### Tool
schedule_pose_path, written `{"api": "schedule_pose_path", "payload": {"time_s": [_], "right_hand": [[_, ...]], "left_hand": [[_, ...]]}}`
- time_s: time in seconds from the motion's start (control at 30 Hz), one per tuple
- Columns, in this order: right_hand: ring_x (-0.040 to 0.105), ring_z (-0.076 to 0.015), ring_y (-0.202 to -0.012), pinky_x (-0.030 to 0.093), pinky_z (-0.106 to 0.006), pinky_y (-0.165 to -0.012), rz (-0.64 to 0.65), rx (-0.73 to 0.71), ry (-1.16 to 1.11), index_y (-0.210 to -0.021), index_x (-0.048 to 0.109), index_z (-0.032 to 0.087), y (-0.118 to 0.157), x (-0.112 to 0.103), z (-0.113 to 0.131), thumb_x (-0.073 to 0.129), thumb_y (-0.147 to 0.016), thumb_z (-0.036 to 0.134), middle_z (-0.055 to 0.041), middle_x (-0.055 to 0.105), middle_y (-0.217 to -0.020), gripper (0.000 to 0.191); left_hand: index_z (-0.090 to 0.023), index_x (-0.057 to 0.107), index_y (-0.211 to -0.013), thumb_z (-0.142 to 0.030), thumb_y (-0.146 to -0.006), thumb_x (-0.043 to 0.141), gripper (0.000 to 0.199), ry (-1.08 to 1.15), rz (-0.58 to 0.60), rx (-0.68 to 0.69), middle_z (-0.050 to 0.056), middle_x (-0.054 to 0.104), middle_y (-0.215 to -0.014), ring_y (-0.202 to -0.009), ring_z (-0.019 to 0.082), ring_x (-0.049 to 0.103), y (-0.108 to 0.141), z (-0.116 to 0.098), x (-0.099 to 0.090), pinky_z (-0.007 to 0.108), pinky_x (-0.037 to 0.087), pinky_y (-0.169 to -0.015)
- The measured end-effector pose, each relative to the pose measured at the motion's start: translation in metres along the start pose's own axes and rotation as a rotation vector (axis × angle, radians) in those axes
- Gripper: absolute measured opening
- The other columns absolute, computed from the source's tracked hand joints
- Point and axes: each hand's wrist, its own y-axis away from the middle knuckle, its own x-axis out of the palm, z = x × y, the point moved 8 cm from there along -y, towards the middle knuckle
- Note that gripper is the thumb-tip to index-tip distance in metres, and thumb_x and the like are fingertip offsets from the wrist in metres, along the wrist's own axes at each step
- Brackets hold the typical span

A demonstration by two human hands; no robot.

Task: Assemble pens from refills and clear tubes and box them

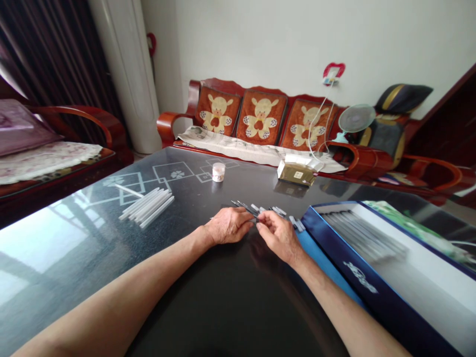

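Note:
My left hand (229, 225) is closed low over the table, around a slim pen refill whose thin tip shows left of the fingers. My right hand (277, 234) pinches the refill's dark end, right beside the left fingertips. Just beyond both hands lie several dark pen refills (243, 206). Short pale grey pen caps (296, 224) are scattered behind and to the right of my right hand. Away to the left, several whitish pen barrels (150, 206) lie in a loose pile. Most of the held piece is hidden by my fingers.
An open blue box (334, 258) at the right holds a row of grey pens (362, 230). Behind the hands stand a small white round container (218, 172) and a tissue box (296, 171). A wooden sofa (174, 121) is beyond the glossy dark table (193, 297).

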Motion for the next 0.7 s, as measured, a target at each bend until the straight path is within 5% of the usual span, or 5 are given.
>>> {"api": "schedule_pose_path", "payload": {"time_s": [0.27, 0.5, 0.7], "right_hand": [[0.06, -0.0168, -0.058, 0.044, -0.027, -0.057, 0.07, 0.027, 0.077, -0.064, 0.058, 0.022, 0.0013, 0.0048, -0.0045, 0.043, -0.093, 0.04, -0.0024, 0.064, -0.06, 0.037], [0.063, -0.0173, -0.067, 0.046, -0.027, -0.061, 0.032, -0.038, 0.018, -0.085, 0.059, 0.021, 0.0024, 0.0018, 0.0029, 0.054, -0.084, 0.03, -0.0031, 0.068, -0.075, 0.011], [0.059, -0.0167, -0.057, 0.042, -0.028, -0.058, 0.087, 0.009, 0.111, -0.065, 0.057, 0.022, 0.0006, 0.0069, -0.0023, 0.044, -0.091, 0.035, -0.0017, 0.063, -0.058, 0.032]], "left_hand": [[-0.018, 0.065, -0.101, -0.029, -0.094, 0.042, 0.026, 0.007, 0.03, 0.013, 0.006, 0.063, -0.085, -0.073, 0.016, 0.062, -0.0003, -0.0037, 0.0007, 0.024, 0.049, -0.066], [-0.017, 0.066, -0.098, -0.03, -0.095, 0.042, 0.027, -0.019, 0.03, -0.002, 0.006, 0.063, -0.083, -0.072, 0.016, 0.062, 0.0002, -0.0026, 0.0009, 0.025, 0.048, -0.065], [-0.019, 0.065, -0.097, -0.028, -0.093, 0.044, 0.024, -0.015, 0.039, 0.014, 0.005, 0.063, -0.085, -0.07, 0.015, 0.061, 0.0009, -0.0045, 0.0005, 0.024, 0.047, -0.062]]}}
